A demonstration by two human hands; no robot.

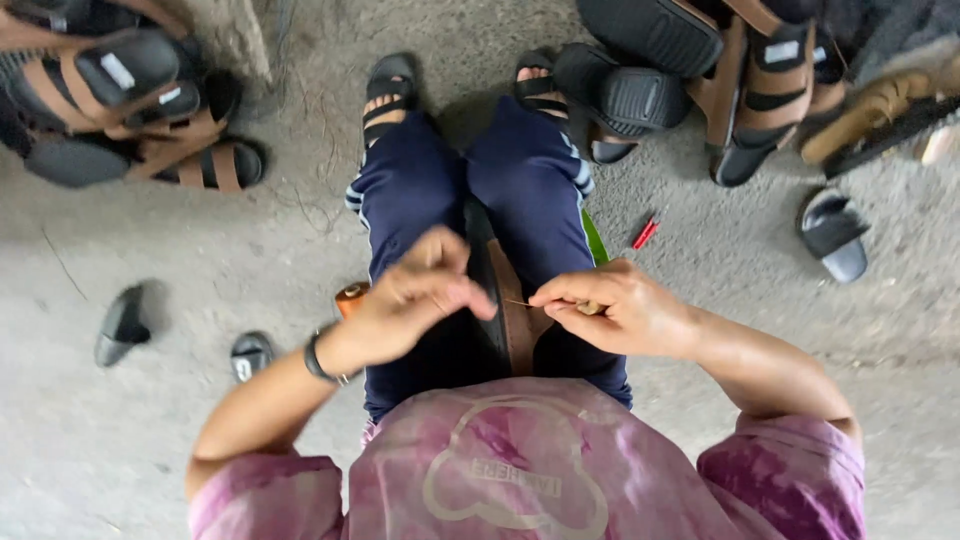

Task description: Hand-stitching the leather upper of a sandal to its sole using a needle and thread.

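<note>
— See that sandal (505,300) wedged between the knees? Black sole, brown strap, standing on its edge down the lap.

— Yes. The left hand (415,300) sits over its near side, fingers curled down on the sole, thumb across the top. The right hand (615,310) is pinched shut on something thin: a needle (522,303), I'd say, its tip pointing at the strap.

— How would that sandal handle, do you reckon?

— Light, I'd judge, and rubbery. The sole looks as if it would flex if you squeezed it, so the knees do the clamping. The strap looks softer still and would fold away from a push unless held close to where the point goes in.

— And the needle?

— Thin and slippery; it wants a tight pinch near the back end, as the right hand has it. Whether a thread runs from it I can't tell.

— Plenty of other sandals (130,90) heaped on the concrete floor (760,330), and a small red tool (645,233) lying beside the right leg
</note>
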